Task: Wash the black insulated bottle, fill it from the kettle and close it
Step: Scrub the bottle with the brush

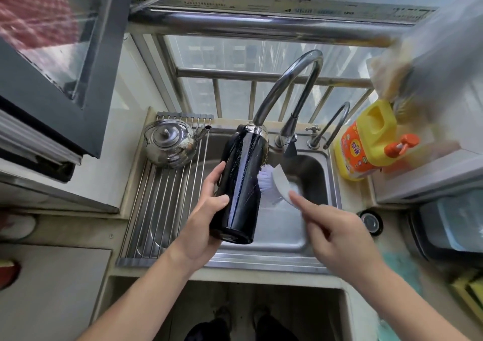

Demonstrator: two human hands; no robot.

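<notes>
Head view: the left hand is gripping the black bottle over the sink, its silver-ringed end pointing far, by the tap. The right hand is holding a white brush, bristles touching the bottle's right side. The kettle is sitting on the rack, far left.

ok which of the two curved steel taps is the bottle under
The larger curved steel tap: its spout meets the top of the black insulated bottle. The smaller thin steel tap stands clear, beside the yellow detergent jug.
</notes>
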